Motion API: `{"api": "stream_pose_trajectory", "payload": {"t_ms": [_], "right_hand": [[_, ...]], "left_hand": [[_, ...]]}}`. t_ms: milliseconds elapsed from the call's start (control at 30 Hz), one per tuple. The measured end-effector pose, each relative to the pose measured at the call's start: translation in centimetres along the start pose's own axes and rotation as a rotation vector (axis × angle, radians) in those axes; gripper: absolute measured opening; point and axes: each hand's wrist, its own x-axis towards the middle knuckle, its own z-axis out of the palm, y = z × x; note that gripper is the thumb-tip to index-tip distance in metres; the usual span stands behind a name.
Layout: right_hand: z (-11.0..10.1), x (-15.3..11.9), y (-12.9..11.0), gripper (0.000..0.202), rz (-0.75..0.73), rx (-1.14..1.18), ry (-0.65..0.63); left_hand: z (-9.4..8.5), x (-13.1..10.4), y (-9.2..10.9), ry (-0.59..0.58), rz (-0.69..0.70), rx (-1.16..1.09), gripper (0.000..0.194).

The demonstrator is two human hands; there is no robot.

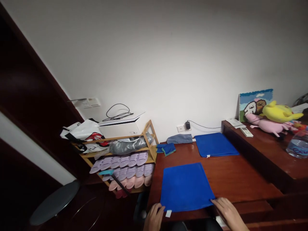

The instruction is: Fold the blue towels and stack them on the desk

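A square blue cloth [186, 187] lies spread on the reddish-brown wooden table [228, 175], with a white tag at its near edge. At its near left corner, my left hand [154, 218] pinches the fabric between thumb and fingers. My right hand [227, 210] grips the near right corner in the same way. Farther back, a second blue cloth [216, 144] lies flat near the wall. To the left of that one are a folded grey-blue cloth [179, 138] and a small folded blue cloth with green edging [166, 148].
Left of the table stands a wooden rack [150, 144] with rows of slippers [131, 171] and a white box [122, 125] on top. A round grey stool [55, 202] is at lower left. The raised right surface bears plush toys [276, 112], a remote [246, 132] and a bottle [298, 144].
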Motion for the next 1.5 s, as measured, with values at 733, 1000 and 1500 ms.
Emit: {"api": "stream_pose_trajectory", "payload": {"t_ms": [733, 1000, 1500], "right_hand": [[-29.0, 5.2, -0.2, 0.032, 0.247, 0.279, 0.100], [-31.3, 1.6, 0.7, 0.034, 0.536, 0.438, -0.082], [-29.1, 22.0, 24.9, 0.019, 0.576, 0.155, 0.259]], "left_hand": [[-18.4, 21.8, 5.7, -0.331, -0.236, -0.647, 0.018], [-17.1, 23.8, 7.2, -0.597, -0.254, -0.741, 0.011], [1.9, 49.0, 7.0, -0.289, -0.226, -0.645, 0.025]]}}
